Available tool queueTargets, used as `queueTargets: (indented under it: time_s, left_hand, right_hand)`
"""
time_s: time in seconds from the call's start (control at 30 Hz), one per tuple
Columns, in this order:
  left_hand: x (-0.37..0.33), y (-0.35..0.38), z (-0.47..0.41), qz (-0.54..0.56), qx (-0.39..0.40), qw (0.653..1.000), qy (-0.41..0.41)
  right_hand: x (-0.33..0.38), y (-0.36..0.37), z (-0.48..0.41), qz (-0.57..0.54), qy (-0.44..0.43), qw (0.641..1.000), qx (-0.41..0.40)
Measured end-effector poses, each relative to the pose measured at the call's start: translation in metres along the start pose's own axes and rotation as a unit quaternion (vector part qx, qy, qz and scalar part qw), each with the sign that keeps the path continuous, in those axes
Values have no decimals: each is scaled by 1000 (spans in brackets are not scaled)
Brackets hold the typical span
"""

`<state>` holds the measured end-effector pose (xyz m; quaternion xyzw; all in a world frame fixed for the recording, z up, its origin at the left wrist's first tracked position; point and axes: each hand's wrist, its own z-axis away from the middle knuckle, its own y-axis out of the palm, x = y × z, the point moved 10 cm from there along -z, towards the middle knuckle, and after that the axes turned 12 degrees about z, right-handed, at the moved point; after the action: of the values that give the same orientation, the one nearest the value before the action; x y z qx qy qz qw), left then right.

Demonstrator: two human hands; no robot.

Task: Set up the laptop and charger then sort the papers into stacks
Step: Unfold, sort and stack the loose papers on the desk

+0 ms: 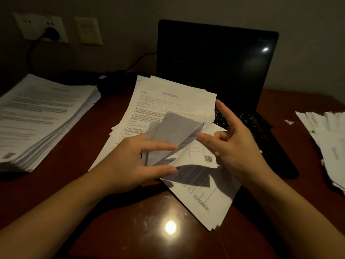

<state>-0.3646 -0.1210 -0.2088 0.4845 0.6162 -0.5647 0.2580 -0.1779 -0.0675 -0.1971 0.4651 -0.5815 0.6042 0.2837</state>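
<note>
A loose pile of printed papers [168, 101] lies spread across the middle of the dark wooden desk [115, 230]. My left hand [128, 163] grips the left edge of a curled-up sheet [173, 131] between thumb and fingers. On the sheet's right side is my right hand [237, 146], thumb and bent fingers pinching the paper, index finger pointing up. Behind the pile stands an open black laptop [214, 58] with a dark screen; papers and my right hand partly cover its keyboard [248, 122]. The charger's black plug [51, 33] sits in a wall socket, its cable running to the laptop.
A thick stack of printed sheets [41, 118] rests at the desk's left edge. A fanned stack of papers [328, 139] lies at the right edge. A small paper scrap [289, 122] sits near it. A lamp glare [170, 227] reflects on the desk in front.
</note>
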Motion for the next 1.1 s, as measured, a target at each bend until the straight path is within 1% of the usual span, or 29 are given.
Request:
queueTargets:
  time_s: [0.13, 0.3, 0.43, 0.53, 0.6, 0.67, 0.77, 0.9, 0.97, 1.03, 1.1]
  left_hand:
    - [-1, -1, -1, 28, -7, 999, -15]
    - [5, -3, -1, 22, -6, 999, -30]
    - [-2, -6, -1, 37, -34, 999, -4]
    - [-11, -9, -1, 24, -57, 998, 18]
    - [-11, -14, 0, 19, -80, 996, 23]
    - [-6, -21, 0, 27, -105, 994, 18]
    - [-5, -25, 1, 25, -125, 992, 16]
    - [-8, -30, 5, 21, -151, 988, 37]
    - [-11, -27, 5, 38, -138, 988, 57]
    - [-15, -20, 5, 69, -108, 989, 75]
    - [-20, -17, 5, 35, -100, 990, 96]
  right_hand:
    - [-1, 0, -1, 15, -7, 1000, -10]
    - [-5, 0, -3, 48, 6, 999, -22]
    - [-5, -3, -2, -4, 28, 1000, 8]
    - [0, -6, -1, -45, 31, 997, 49]
    - [3, -3, 1, -34, 29, 996, 78]
    - [6, -1, 2, -28, 24, 996, 85]
    - [8, -2, 3, -34, 20, 996, 74]
    - [7, -4, 2, -46, 15, 998, 42]
    - [6, -4, 2, -37, 12, 999, 26]
    - [4, -1, 2, -29, 10, 999, 19]
    - [3, 1, 2, -19, 8, 1000, 11]
